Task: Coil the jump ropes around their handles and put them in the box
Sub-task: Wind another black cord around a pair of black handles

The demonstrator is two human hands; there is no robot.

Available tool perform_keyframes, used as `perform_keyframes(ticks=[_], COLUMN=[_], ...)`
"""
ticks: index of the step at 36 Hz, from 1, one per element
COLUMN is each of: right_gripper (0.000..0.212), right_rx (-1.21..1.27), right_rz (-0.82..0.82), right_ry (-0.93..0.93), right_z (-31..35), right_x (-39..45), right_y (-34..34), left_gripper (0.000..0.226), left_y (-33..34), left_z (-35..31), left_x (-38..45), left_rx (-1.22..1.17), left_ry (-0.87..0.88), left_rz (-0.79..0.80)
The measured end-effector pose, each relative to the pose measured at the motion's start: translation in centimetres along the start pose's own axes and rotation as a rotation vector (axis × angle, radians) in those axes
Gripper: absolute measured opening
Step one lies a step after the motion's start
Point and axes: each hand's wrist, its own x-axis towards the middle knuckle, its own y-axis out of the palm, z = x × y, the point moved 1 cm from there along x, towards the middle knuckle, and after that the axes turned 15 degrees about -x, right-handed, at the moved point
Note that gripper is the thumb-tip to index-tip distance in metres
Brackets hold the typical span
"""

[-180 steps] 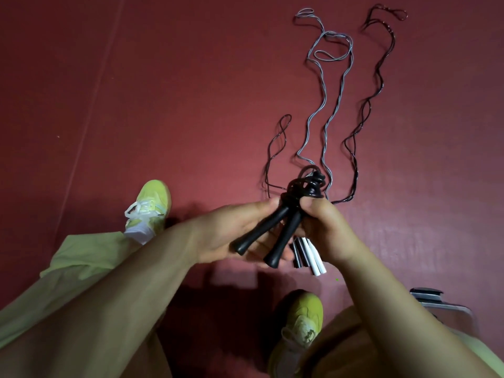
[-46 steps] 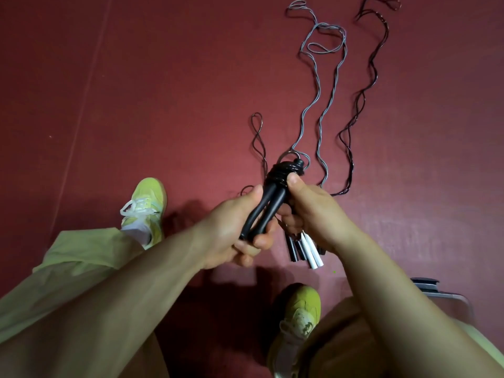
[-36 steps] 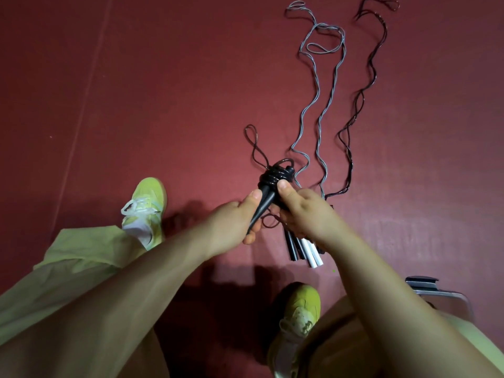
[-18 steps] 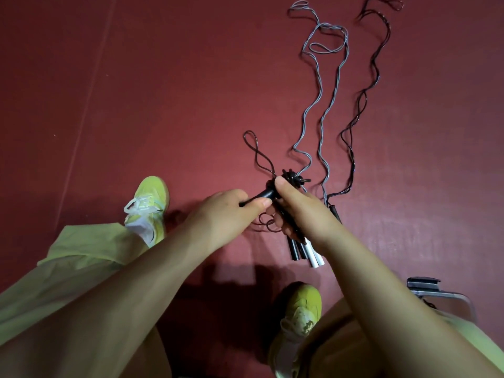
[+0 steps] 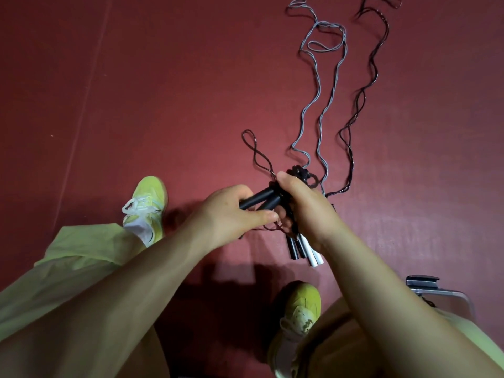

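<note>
Your left hand (image 5: 231, 214) is curled round the lower ends of the two black tapered plastic jump-rope handles (image 5: 261, 201), thumb laid along their underside and fingers wrapped over the top. Your right hand (image 5: 305, 211) grips the same pair at the far end, thumb pressed on top just below the knot of dark cord wound round the handle tips (image 5: 300, 173). Both hands hold the handles above the floor, slanting from your left palm up and away toward your right thumb.

From the grip, a thin dark cord loop (image 5: 255, 151) trails away and to the left, lying on the dark red matte floor (image 5: 163, 91). A few loose turns of the same cord hang under your right palm.

Just below your right hand, a bundle of other handles (image 5: 302, 249), two black and two white, lies on the floor, partly hidden by your wrist. A wavy grey rope (image 5: 319, 105) and a second dark rope (image 5: 357, 105) run away from the grip, stretched out on the floor.

Your yellow-green sneakers (image 5: 148, 205) sit left of and beneath the grip. A grey metal frame edge (image 5: 433, 289) shows far to the right; what it belongs to can't be told.
</note>
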Motion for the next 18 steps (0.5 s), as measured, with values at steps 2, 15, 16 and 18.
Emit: perform_keyframes(ticks=[2,15,16,18], right_gripper=[0.043,0.077,0.07,0.062], right_rx=[0.037,0.279,0.248,0.158], right_rz=[-0.027,0.312,0.294,0.268], right_ry=[-0.01,-0.191,-0.177,-0.158], right_z=[0.0,0.6,0.5,0.6], right_x=[0.1,-0.1,0.0,0.1], right_y=[0.0,-0.8,-0.9,-1.2], left_gripper=[0.038,0.062,0.061,0.063], left_y=[0.2,1.6,1.5,1.1], left_z=[-0.1,-0.5,-0.7,-0.8], left_x=[-0.1,-2.8,-2.7,-2.4], left_rx=[-0.059,-1.069,-1.047,-0.946], left_ry=[-0.044,-0.474,-0.473,-0.429], left_rz=[0.099,0.963,0.899,0.757])
